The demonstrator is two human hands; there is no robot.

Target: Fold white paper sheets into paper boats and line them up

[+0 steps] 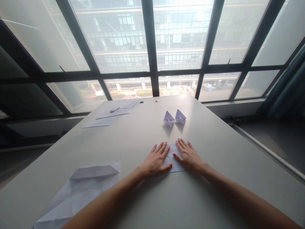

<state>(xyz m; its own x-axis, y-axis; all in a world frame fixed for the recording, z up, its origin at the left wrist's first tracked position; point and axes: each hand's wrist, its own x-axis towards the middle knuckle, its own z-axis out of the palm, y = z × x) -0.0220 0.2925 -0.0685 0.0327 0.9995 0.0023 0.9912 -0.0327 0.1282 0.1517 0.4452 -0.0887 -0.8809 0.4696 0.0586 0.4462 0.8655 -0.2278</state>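
While both of our hands lie palm-down on the desk (133, 140), we judge the step in hand to be pressing a fold flat. The left hand (156, 159) and the right hand (189, 156) are fully open, fingers stretched forward and a little spread. Neither grips anything; each rests its weight on the small white sheet (175, 164), which lies between and under them, straight ahead of us and close to the near edge.

As we see it, the next move calls for keeping the edges lined up under flat fingers, so the paper does not slide on the smooth top, and for lifting one hand only while the other pins the sheet.

At twelve o'clock from the hands, well apart from them, stand two folded paper boats (169, 118) (180, 116), just beside each other. At eight o'clock lies a larger creased sheet (81, 190). At eleven o'clock, far off, loose papers (111, 114) carry a small pen-like thing (114, 109).

The desk is pale grey, glossy and bright. Beyond it a dark-framed window wall (152, 47) shows an office building, and a blue curtain (288, 86) hangs at two o'clock.
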